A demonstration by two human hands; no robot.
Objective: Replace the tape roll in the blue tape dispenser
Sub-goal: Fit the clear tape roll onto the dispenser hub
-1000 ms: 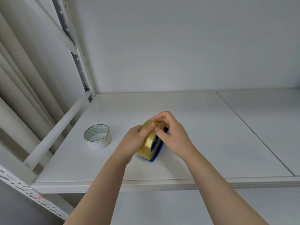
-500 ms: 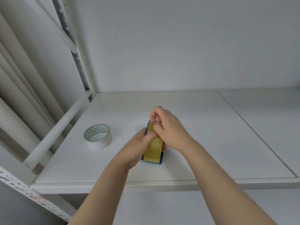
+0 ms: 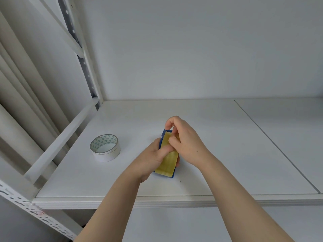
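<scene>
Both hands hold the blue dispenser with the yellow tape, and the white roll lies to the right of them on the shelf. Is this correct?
Not quite. In the head view the white roll lies to the left of the hands, not the right. The left hand and right hand do hold the blue dispenser with yellow tape.

A white shelf board (image 3: 201, 119) carries everything here, its surface smooth and pale, with a thin seam running from the back wall at about 1 o'clock down toward the front edge at 4 o'clock, splitting it into two panels. The front lip is a rounded white edge. A white metal rail (image 3: 59, 142) of the shelving frame slants along the left side at 9 o'clock. On the left panel, at about 9 o'clock from the middle, a white tape roll (image 3: 105, 147) lies flat, its core printed with small triangles. Near the middle the blue tape dispenser (image 3: 167, 154) stands on the board, a yellowish tape roll (image 3: 168, 161) in it, well apart from the white one.
</scene>
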